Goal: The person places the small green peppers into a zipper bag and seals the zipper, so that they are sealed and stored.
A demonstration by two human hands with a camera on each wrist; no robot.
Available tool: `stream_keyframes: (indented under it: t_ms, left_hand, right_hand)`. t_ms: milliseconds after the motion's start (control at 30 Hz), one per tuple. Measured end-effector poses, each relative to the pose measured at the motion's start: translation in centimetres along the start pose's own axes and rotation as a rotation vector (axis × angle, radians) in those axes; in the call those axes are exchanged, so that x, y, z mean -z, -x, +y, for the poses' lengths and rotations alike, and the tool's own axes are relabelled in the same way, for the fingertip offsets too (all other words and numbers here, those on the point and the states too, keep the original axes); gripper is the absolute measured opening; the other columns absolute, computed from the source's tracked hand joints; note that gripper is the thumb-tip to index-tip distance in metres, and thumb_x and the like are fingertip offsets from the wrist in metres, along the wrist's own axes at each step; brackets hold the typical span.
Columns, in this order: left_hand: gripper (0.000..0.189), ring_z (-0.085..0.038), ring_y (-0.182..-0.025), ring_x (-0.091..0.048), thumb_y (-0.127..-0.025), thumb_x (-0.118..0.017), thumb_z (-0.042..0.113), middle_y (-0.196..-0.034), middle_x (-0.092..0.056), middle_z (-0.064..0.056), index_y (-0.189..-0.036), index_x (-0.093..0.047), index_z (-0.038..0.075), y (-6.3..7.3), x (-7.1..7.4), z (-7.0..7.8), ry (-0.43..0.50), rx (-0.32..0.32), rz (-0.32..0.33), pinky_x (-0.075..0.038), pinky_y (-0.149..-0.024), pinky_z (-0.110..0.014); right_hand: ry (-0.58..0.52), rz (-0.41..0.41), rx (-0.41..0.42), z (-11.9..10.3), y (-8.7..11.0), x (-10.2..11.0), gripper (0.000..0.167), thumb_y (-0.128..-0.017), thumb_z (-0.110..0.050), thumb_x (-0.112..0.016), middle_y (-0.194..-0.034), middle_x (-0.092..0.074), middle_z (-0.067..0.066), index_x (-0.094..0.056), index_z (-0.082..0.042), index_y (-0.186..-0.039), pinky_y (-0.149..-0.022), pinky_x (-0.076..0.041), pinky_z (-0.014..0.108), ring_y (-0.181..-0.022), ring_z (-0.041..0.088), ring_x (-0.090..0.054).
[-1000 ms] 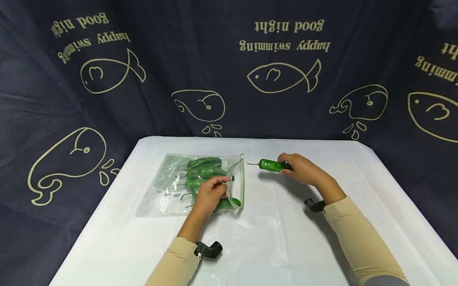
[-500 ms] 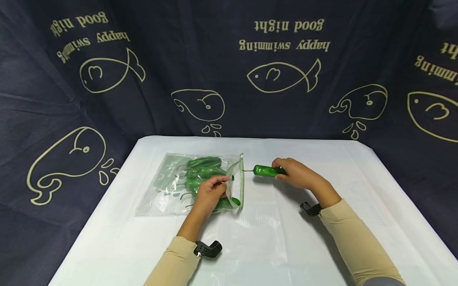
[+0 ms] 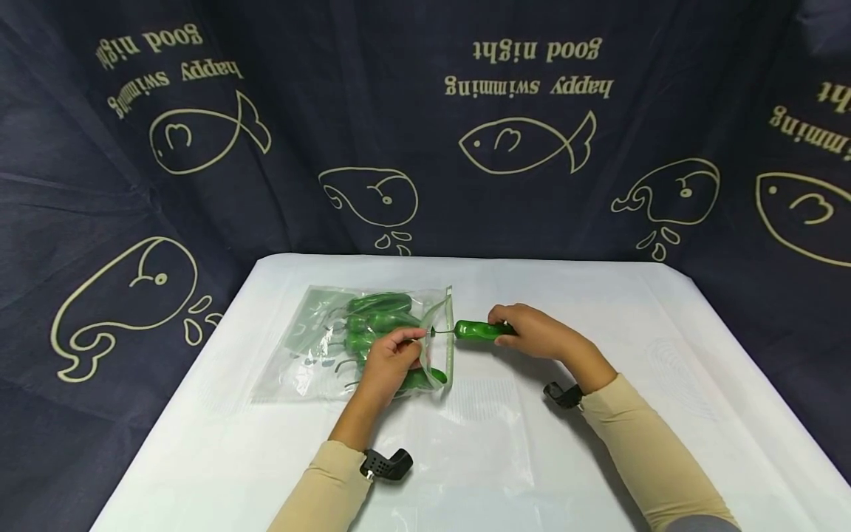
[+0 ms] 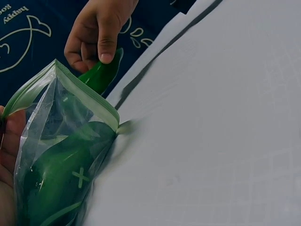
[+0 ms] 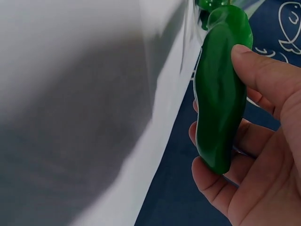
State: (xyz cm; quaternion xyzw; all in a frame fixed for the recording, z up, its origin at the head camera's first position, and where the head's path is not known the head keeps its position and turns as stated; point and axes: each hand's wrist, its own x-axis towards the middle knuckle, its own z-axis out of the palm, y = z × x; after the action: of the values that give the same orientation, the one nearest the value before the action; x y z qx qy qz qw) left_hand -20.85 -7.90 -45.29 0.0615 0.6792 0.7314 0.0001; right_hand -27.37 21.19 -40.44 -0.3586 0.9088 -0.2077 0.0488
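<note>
A clear zip bag lies on the table with several green peppers inside and its mouth toward the right. My left hand pinches the upper lip of that mouth, lifting it so the bag gapes; the green-edged lip shows in the left wrist view. In my right hand is another green pepper, gripped by its tip end between thumb and fingers, as the right wrist view shows. Its thin stem points left and reaches the bag's opening.
The white-covered table extends around the bag on all sides. Behind it hangs a dark blue curtain printed with fish, whales and upside-down lettering. Black wrist cameras are strapped to both forearms.
My right hand has carried its pepper left and slightly toward me, bringing the stem from outside the bag to its mouth. The left hand and the bag have stayed in place.
</note>
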Motion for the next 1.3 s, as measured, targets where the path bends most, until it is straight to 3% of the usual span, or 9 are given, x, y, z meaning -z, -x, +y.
stream_keyframes:
  t_ms: [167, 433, 700, 1300]
  left_hand:
    - [0.026, -0.012, -0.076, -0.056, -0.095, -0.056, -0.005, -0.089, -0.06, -0.006, -0.119, -0.063, -0.013, 0.0, -0.1, 0.4, 0.017, 0.011, -0.014, -0.057, -0.069, -0.027]
    - [0.027, -0.012, -0.075, -0.056, -0.094, -0.055, -0.007, -0.087, -0.06, -0.008, -0.118, -0.06, -0.018, 1.3, -0.5, 3.0, 0.019, -0.01, -0.03, -0.056, -0.068, -0.024]
    - [0.026, -0.011, -0.074, -0.056, -0.094, -0.055, -0.008, -0.08, -0.058, -0.005, -0.118, -0.061, -0.017, 1.3, -0.4, 3.0, 0.016, -0.01, -0.03, -0.056, -0.068, -0.025]
    - [0.023, -0.016, -0.079, -0.061, -0.094, -0.056, -0.007, -0.086, -0.063, -0.011, -0.115, -0.066, -0.012, 1.3, -0.5, 3.0, 0.023, -0.006, -0.014, -0.057, -0.069, -0.026]
  right_hand:
    - [-0.019, -0.02, 0.014, -0.4, -0.5, -0.6, 0.022, -0.091, -0.016, -0.074, -0.097, -0.062, -0.005, -0.062, -0.015, -0.109, -0.078, -0.047, 0.039, -0.089, 0.02, -0.057]
    - [-0.006, -0.03, 0.054, -1.0, -1.7, -1.4, 0.022, -0.092, -0.018, -0.073, -0.096, -0.062, -0.004, -0.062, -0.014, -0.11, -0.076, -0.047, 0.038, -0.086, 0.017, -0.057]
    - [0.034, -0.03, 0.027, -2.1, -2.7, -2.2, 0.024, -0.093, -0.02, -0.071, -0.099, -0.065, 0.0, -0.062, -0.013, -0.114, -0.078, -0.049, 0.039, -0.09, 0.018, -0.06]
    - [0.025, -0.03, 0.014, -3.2, -3.8, -2.7, 0.024, -0.094, -0.022, -0.071, -0.097, -0.065, -0.001, -0.061, -0.015, -0.114, -0.075, -0.049, 0.037, -0.086, 0.013, -0.059]
